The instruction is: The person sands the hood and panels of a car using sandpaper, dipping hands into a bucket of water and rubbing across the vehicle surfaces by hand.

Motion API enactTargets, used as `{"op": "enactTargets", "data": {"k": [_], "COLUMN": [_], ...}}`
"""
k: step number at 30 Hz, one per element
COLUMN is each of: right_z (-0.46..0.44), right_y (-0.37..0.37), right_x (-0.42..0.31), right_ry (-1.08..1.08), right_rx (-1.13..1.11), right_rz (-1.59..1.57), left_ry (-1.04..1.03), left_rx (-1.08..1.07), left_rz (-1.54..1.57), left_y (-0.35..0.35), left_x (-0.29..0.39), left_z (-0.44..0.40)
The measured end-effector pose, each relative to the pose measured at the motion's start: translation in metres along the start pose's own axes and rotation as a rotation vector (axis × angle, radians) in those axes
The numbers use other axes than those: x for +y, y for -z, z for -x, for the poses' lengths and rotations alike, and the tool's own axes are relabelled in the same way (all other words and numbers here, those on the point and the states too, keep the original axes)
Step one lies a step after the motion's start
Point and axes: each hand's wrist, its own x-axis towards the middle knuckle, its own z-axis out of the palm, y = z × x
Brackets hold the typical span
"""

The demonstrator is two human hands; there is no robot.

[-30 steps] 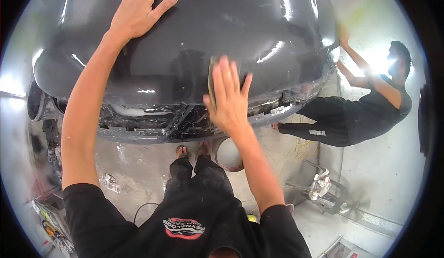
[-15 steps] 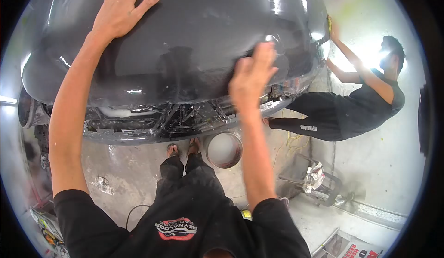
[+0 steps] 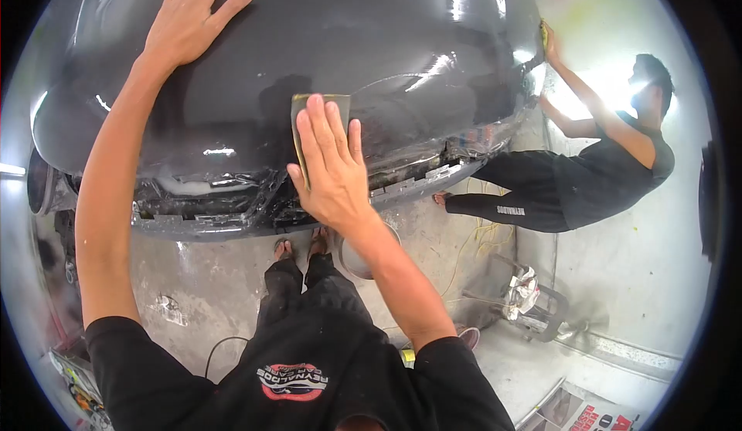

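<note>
A glossy dark grey car hood (image 3: 263, 45) fills the upper part of the view. My left hand (image 3: 189, 18) lies flat on its upper left, fingers spread, holding nothing. Lower down, near the hood's front edge, my right hand (image 3: 332, 161) presses a thin olive-grey sanding sheet (image 3: 297, 108) flat against the surface. The sheet's top and left edges show past the fingers; the rest is under the hand.
Below the hood is the exposed bumper area (image 3: 209, 203). A round bucket (image 3: 363, 257) stands on the floor by my feet. At the right a co-worker (image 3: 610, 176) leans to the car's side. A small stool (image 3: 541, 307) and printed paper (image 3: 580, 412) lie lower right.
My right hand swept right, then back left with the sheet, which now shows clearly. My left hand stays flat on the hood. The whole view has shifted slightly.
</note>
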Motion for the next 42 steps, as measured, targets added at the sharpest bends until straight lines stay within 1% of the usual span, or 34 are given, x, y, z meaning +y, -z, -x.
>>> {"op": "enactTargets", "data": {"k": [1,3,4,5,6,8,9,10,11,12,15,17,18,19,20,21,22,24,26,28,30,31,34,35,36,37,39,41,42], "right_z": [-0.003,-0.021,-0.038,-0.055,-0.066,-0.072,-0.06,-0.046,-0.018,0.004,0.059,0.077,0.086,0.094,0.1,0.103,0.104,0.103,0.096,0.089,0.083,0.08,0.066,0.071,0.068,0.064,0.052,0.033,0.024], "right_y": [0.009,0.032,0.041,0.053,0.055,0.034,0.026,0.025,0.015,0.009,0.017,0.035,0.042,0.048,0.052,0.053,0.058,0.061,0.066,0.072,0.08,0.083,0.103,0.095,0.097,0.099,0.099,0.097,0.094], "right_x": [0.019,0.065,0.095,0.114,0.116,0.088,0.065,0.028,0.017,0.016,0.021,0.019,0.018,0.019,0.021,0.024,0.023,0.026,0.03,0.032,0.034,0.032,0.023,0.036,0.039,0.041,0.04,0.04,0.042], "right_ry": [0.081,0.047,-0.047,-0.167,-0.275,-0.225,-0.076,-0.083,-0.017,0.033,0.066,-0.061,-0.128,-0.191,-0.253,-0.286,-0.343,-0.349,-0.348,-0.353,-0.368,-0.415,-0.55,-0.503,-0.557,-0.609,-0.615,-0.526,-0.458], "right_rx": [0.001,0.116,0.267,0.327,0.316,0.366,0.287,0.09,0.049,-0.002,-0.18,-0.161,-0.156,-0.073,0.007,0.084,0.124,0.18,0.229,0.263,0.296,0.322,0.347,0.39,0.388,0.383,0.397,0.44,0.443], "right_rz": [0.085,0.275,0.289,0.298,0.316,0.356,0.252,0.243,0.117,0.112,0.117,-0.041,-0.125,-0.186,-0.246,-0.323,-0.365,-0.386,-0.388,-0.403,-0.424,-0.489,-0.588,-0.471,-0.523,-0.575,-0.635,-0.647,-0.581], "left_ry": [0.009,0.035,0.027,0.018,0.007,0.008,0.006,-0.032,-0.076,-0.119,-0.326,-0.396,-0.468,-0.513,-0.554,-0.552,-0.556,-0.524,-0.423,-0.229,-0.085,-0.013,-0.203,-0.24,-0.27,-0.29,-0.28,-0.283,-0.286], "left_rx": [-0.012,-0.051,-0.044,-0.031,-0.015,-0.024,-0.03,0.044,0.118,0.199,0.162,0.115,0.029,-0.071,-0.111,-0.149,-0.12,-0.001,0.139,0.226,0.131,0.085,0.236,0.251,0.257,0.227,0.145,0.091,0.064], "left_rz": [-0.006,-0.027,-0.018,-0.008,0.002,0.013,0.017,0.0,-0.016,-0.034,0.08,0.155,0.2,0.159,0.165,0.114,0.066,0.088,0.044,-0.022,-0.017,-0.011,-0.023,-0.004,0.036,0.068,0.131,0.167,0.179], "left_y": [0.002,0.007,0.005,0.004,0.004,0.005,0.005,-0.004,-0.019,-0.029,-0.02,-0.007,-0.005,-0.01,-0.021,-0.024,-0.027,-0.034,-0.045,-0.057,-0.054,-0.053,-0.06,-0.056,-0.053,-0.048,-0.042,-0.041,-0.042], "left_x": [0.003,0.005,0.004,0.003,0.002,0.001,0.002,-0.005,-0.018,-0.023,-0.014,0.034,0.059,0.084,0.105,0.125,0.138,0.151,0.156,0.146,0.136,0.134,0.138,0.143,0.149,0.154,0.164,0.166,0.164], "left_z": [-0.002,0.001,0.004,0.004,0.003,0.002,0.0,-0.001,-0.002,-0.004,0.009,0.05,0.072,0.091,0.11,0.118,0.112,0.075,0.027,-0.031,-0.064,-0.07,-0.02,0.002,0.025,0.047,0.085,0.112,0.123]}}
